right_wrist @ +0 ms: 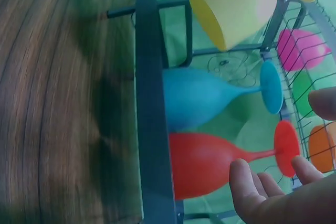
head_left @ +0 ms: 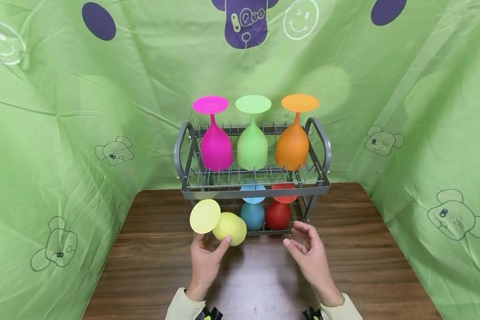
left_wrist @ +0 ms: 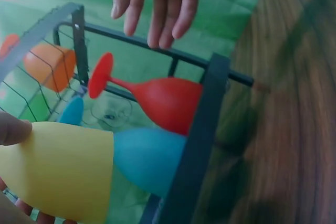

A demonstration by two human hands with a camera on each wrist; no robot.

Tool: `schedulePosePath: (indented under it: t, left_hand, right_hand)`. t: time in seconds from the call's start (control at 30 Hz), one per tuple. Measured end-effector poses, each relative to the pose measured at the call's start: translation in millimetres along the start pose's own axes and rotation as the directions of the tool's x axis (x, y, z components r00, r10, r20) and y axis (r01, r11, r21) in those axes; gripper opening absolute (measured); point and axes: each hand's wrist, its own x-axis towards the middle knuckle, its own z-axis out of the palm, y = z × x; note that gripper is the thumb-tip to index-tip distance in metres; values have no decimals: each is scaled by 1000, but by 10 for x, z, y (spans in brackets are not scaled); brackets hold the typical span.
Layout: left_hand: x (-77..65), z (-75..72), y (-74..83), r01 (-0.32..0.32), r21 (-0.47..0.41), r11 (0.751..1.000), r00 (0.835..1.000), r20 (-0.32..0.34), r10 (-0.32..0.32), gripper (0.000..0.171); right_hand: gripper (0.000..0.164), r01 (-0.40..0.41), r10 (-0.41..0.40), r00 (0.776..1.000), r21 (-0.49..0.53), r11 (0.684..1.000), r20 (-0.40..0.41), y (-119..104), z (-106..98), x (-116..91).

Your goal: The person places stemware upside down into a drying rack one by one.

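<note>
In my left hand (head_left: pixel 205 262) I hold a yellow goblet (head_left: pixel 231 229) by its bowl, tilted, in front of the lower tier's left side. Its round foot (head_left: pixel 205 216) points up and left. My right hand (head_left: pixel 310 255) hangs with loosely bent fingers and nothing in them, just in front of the red goblet (head_left: pixel 278 216). That goblet stands upside down on the lower tier, beside a blue goblet (head_left: pixel 252 216), also inverted. In the right wrist view the right fingertips (right_wrist: pixel 242 174) appear close to the red goblet; whether they touch it I cannot tell.
A two-tier grey dish rack (head_left: pixel 256 194) stands on the wooden table (head_left: pixel 144 266). Its upper tier bears inverted magenta (head_left: pixel 217 149), light green (head_left: pixel 252 146) and orange (head_left: pixel 292 149) goblets. Curved handles (head_left: pixel 180 149) rise at both ends. Green printed cloth (head_left: pixel 44 133) hangs around the table.
</note>
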Motion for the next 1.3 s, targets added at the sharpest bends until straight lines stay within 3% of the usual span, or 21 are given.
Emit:
schedulePosePath:
  t: [0.17, 0.43, 0.6, 0.77, 1.07, 1.3]
  left_hand:
    - [53, -41, -102, 1, 122, 992, 1000, -26, 2, 64]
    - [182, -58, -175, 36, 278, 960, 998, -63, -19, 63]
    - [275, -4, -206, 62, 293, 954, 996, -86, -38, 61]
    - [366, 48, -277, 91, 288, 953, 993, -103, -64, 64]
    - [442, 45, -452, 129, 312, 941, 987, -131, -91, 65]
    - [460, 45, -547, 121, 333, 935, 988, -136, -79, 64]
  right_hand:
    - [59, 24, -27, 995, -35, 999, -97, 101, -72, 126]
    - [64, 38, -62, 966, -98, 994, -249, 420, -136, 317]
    - [67, 31, -74, 956, -150, 988, -285, 590, -131, 409]
    - [69, 40, -81, 949, -138, 990, -304, 675, -92, 463]
    - [67, 82, -132, 934, -161, 984, -331, 430, 1, 414]
    - [74, 130, -190, 924, -193, 972, -333, 460, 36, 419]
